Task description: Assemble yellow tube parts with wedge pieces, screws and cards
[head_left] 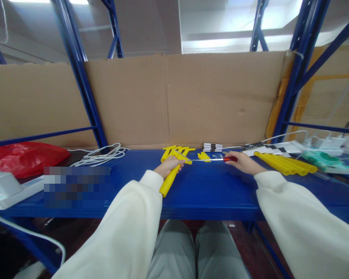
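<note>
My left hand [168, 166] is closed around a yellow tube [169, 183] with a yellow crosspiece at its far end, and the tube slants toward the table's front edge. In my right hand [242, 162] is a screwdriver [230, 159] with a red handle. Its metal shaft points left, and the tip is at or close to the crosspiece; whether it touches a screw I cannot tell. Behind my left hand lie several yellow T-shaped pieces [166, 154]. Small yellow parts [203, 156] lie just behind the shaft.
Several yellow tubes [282, 164] lie right of my right hand. A stack of small black-and-white packs [212, 147] stands against the cardboard panel [209, 100]. White cables [101, 155] and a red bag [29, 155] lie left on the blue table [209, 193]. Blue posts [84, 89] flank the panel.
</note>
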`<state>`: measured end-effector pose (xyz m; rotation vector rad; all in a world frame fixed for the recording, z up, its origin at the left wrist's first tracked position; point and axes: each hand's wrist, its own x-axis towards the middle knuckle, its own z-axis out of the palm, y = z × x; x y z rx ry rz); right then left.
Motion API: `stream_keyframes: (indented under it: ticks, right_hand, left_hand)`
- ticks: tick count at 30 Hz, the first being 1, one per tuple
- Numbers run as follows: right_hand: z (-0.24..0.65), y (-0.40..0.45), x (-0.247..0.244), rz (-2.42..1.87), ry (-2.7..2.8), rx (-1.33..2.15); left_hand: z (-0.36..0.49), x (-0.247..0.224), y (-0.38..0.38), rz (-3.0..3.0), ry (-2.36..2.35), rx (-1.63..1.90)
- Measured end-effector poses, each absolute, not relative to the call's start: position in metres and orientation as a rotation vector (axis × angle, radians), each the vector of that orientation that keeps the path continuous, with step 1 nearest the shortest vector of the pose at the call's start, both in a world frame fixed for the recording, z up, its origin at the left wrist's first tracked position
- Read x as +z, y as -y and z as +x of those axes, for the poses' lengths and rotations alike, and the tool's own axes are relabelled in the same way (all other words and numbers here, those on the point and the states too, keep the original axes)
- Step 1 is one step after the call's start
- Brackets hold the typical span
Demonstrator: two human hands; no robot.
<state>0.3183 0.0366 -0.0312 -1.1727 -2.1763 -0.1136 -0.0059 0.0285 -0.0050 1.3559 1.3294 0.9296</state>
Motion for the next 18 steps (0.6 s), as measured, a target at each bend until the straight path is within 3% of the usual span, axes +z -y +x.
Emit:
stream_keyframes:
  ticks: [18]
  right_hand:
    - [0.3168, -0.0371, -0.0318, -1.172, 2.223, -0.241]
  left_hand:
    - [-0.0025, -0.0046, -0.0235, 1.430, -1.341, 0.945]
